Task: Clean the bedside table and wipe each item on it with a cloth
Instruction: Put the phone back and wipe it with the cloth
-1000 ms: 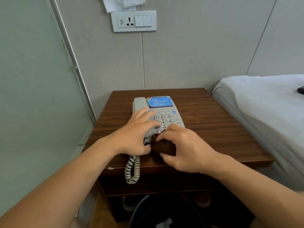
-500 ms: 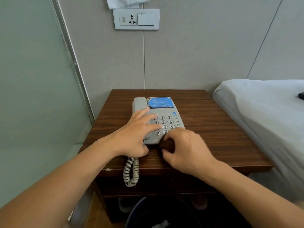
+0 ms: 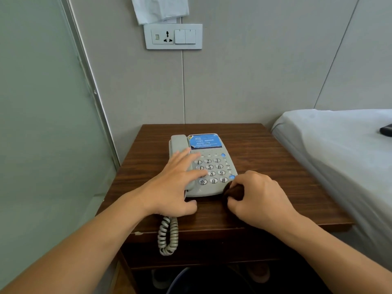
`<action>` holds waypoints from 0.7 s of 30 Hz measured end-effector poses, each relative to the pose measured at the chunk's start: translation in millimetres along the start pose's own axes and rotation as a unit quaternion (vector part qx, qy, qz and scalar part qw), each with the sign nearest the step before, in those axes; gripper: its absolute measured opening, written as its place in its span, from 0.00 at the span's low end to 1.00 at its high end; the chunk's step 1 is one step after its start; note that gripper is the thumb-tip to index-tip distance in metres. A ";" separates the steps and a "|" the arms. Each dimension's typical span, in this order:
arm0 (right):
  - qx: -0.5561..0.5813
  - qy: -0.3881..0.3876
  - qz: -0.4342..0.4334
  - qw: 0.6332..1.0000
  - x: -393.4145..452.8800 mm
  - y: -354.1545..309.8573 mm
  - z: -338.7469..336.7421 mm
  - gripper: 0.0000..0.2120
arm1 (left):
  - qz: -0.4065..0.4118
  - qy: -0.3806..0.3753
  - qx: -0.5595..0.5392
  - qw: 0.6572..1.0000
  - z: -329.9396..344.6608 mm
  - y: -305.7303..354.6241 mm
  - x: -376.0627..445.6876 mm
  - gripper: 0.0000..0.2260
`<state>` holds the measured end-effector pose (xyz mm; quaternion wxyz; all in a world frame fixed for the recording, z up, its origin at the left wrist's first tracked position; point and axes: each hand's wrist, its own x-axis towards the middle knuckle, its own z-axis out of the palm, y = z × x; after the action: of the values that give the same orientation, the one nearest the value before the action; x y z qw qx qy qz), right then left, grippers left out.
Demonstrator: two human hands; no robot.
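The left hand (image 3: 177, 183) lies spread on the telephone (image 3: 209, 166) mid-bench while the right hand (image 3: 257, 198) pinches what seems a dark cloth (image 3: 234, 192) at its front corner, where rubbing could press keys or shift it.

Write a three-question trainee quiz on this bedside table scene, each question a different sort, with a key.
1. True or false: the left hand lies flat across the telephone.
2. Which hand holds the brown cloth?
A. left
B. right hand
C. neither
3. Fill in: the coiled cord hangs over the table's ____ edge.

Key: 1 true; 2 B; 3 front.
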<state>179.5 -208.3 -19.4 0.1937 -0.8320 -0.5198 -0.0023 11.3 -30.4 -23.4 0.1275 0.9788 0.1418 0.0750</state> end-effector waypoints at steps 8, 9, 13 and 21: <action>0.136 0.037 0.003 0.990 0.3 -4.5 -10.5 0.09 | -0.075 0.166 -0.190 0.965 -31.6 -61.0 18.7 0.33; 0.114 0.027 -0.012 0.993 -0.7 -5.4 -7.4 0.13 | -0.097 0.131 -0.213 0.963 -35.4 -72.5 23.7 0.35; -0.037 0.006 -0.076 0.996 -1.0 -17.3 6.3 0.27 | -0.172 0.081 -0.340 0.921 -36.4 -97.4 51.0 0.32; -0.091 0.097 -0.098 0.986 28.3 -6.9 15.8 0.27 | -0.180 0.088 -0.395 0.897 -23.2 -106.3 72.0 0.36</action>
<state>183.4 -176.0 -26.0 0.1659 -0.7872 -0.5749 -0.1493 47.9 94.8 -22.0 0.5017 0.7951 0.2851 0.1866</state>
